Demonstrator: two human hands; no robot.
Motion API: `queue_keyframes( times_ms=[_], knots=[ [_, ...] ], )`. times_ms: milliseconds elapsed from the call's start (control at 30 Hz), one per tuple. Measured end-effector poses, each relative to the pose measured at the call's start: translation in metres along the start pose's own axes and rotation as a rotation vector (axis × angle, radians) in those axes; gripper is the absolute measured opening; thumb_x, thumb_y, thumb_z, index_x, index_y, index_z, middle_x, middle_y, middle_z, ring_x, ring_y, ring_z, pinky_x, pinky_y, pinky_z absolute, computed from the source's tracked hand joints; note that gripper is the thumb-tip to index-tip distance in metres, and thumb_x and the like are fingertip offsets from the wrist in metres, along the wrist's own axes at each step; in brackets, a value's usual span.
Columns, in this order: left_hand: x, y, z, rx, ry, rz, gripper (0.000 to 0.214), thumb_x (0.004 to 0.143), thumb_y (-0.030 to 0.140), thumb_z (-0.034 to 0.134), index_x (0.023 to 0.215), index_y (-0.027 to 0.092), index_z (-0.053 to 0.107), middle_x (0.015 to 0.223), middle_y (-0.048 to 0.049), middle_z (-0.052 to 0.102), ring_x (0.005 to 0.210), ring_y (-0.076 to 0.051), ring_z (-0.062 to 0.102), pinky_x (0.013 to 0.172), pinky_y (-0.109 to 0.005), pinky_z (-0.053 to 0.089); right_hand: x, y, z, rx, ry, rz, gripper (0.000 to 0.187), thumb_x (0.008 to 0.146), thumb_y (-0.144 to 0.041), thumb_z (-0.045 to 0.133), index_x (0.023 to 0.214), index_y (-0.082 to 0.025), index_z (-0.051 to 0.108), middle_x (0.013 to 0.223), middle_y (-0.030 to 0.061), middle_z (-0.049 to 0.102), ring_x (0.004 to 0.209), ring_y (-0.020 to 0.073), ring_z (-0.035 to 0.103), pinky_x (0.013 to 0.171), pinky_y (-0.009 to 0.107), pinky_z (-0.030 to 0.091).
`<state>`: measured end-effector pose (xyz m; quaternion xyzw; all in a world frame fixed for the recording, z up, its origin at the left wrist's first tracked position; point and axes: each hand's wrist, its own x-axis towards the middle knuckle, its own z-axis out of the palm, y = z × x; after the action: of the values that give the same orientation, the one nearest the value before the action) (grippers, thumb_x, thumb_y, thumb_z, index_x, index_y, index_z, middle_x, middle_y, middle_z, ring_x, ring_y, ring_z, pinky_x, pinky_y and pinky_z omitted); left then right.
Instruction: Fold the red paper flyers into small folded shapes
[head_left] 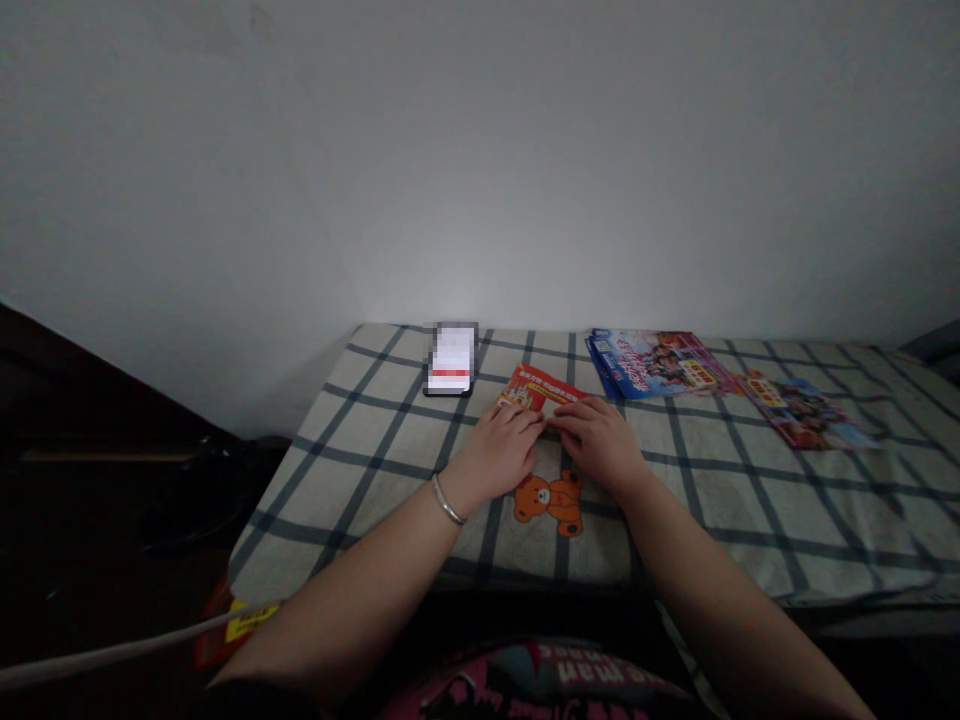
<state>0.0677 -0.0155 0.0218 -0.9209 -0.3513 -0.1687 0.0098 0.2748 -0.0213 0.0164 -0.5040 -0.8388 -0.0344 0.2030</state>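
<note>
My left hand [501,452] and my right hand [598,438] rest side by side on the checked tablecloth [375,450], fingers curled and pressed down on a red and orange printed paper [534,388]. The paper lies flat on the cloth and its near part is hidden under my fingers. A silver bracelet [447,502] is on my left wrist. An orange teddy bear print [553,500] on the cloth shows just below my hands.
A phone with a lit screen [451,358] lies behind my left hand. Colourful booklets [652,362] are stacked at the back right, another [810,410] further right. A white wall rises behind the table. Dark floor lies to the left.
</note>
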Motion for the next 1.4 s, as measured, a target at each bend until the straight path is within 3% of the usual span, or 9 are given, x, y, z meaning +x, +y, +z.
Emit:
queue_keyframes(
  times_ms=[167,467,600,733,1100,1400],
  knots=[
    [-0.004,-0.006,0.001,-0.045,0.004,0.047,0.030,0.089,0.022,0.055,0.117,0.013,0.059,0.126,-0.0104,0.060,0.119,-0.024,0.052,0.105,-0.041,0.042,0.002,0.000,0.003,0.044,0.030,0.025,0.020,0.087,-0.020,0.056,0.097,-0.024,0.073,0.116,0.0040,0.069,0.106,0.0244,0.058,0.097,0.042,0.045],
    [-0.006,-0.011,-0.004,-0.076,-0.035,0.018,0.024,0.090,0.019,0.052,0.112,0.013,0.060,0.123,-0.0104,0.061,0.114,-0.022,0.058,0.098,-0.040,0.050,0.011,0.009,0.017,0.155,0.081,0.170,0.040,0.086,-0.025,0.056,0.125,-0.018,0.057,0.120,0.0103,0.066,0.109,0.0273,0.058,0.098,0.045,0.044],
    [-0.007,-0.015,-0.003,-0.102,-0.065,-0.001,0.021,0.091,0.018,0.048,0.108,0.013,0.060,0.118,-0.0108,0.063,0.110,-0.021,0.061,0.096,-0.038,0.051,0.012,0.015,0.019,0.197,0.082,0.218,0.028,0.087,-0.027,0.056,0.112,-0.018,0.064,0.105,0.0099,0.069,0.101,0.0262,0.059,0.092,0.042,0.046],
    [-0.007,-0.016,-0.001,-0.117,-0.037,0.002,0.029,0.090,0.016,0.049,0.118,0.015,0.056,0.120,-0.0095,0.063,0.112,-0.020,0.060,0.097,-0.037,0.050,0.017,0.020,0.019,0.202,0.030,0.210,0.018,0.089,-0.030,0.055,0.098,-0.019,0.068,0.100,0.0083,0.068,0.094,0.0236,0.059,0.088,0.039,0.046],
    [-0.006,-0.011,-0.006,-0.057,-0.060,0.024,0.028,0.089,0.015,0.051,0.116,0.014,0.059,0.124,-0.0090,0.062,0.113,-0.022,0.059,0.099,-0.039,0.049,0.031,0.013,0.015,0.031,-0.046,0.276,0.023,0.092,-0.037,0.054,0.095,-0.021,0.071,0.094,0.0082,0.070,0.088,0.0226,0.062,0.077,0.034,0.047],
    [-0.004,-0.005,-0.008,0.066,-0.063,0.059,0.019,0.090,0.017,0.050,0.106,0.013,0.060,0.112,-0.0096,0.064,0.100,-0.024,0.061,0.086,-0.040,0.052,0.038,0.012,0.011,-0.019,-0.151,0.278,0.023,0.092,-0.036,0.053,0.097,-0.021,0.070,0.099,0.0095,0.070,0.092,0.0244,0.062,0.080,0.035,0.047]
  ],
)
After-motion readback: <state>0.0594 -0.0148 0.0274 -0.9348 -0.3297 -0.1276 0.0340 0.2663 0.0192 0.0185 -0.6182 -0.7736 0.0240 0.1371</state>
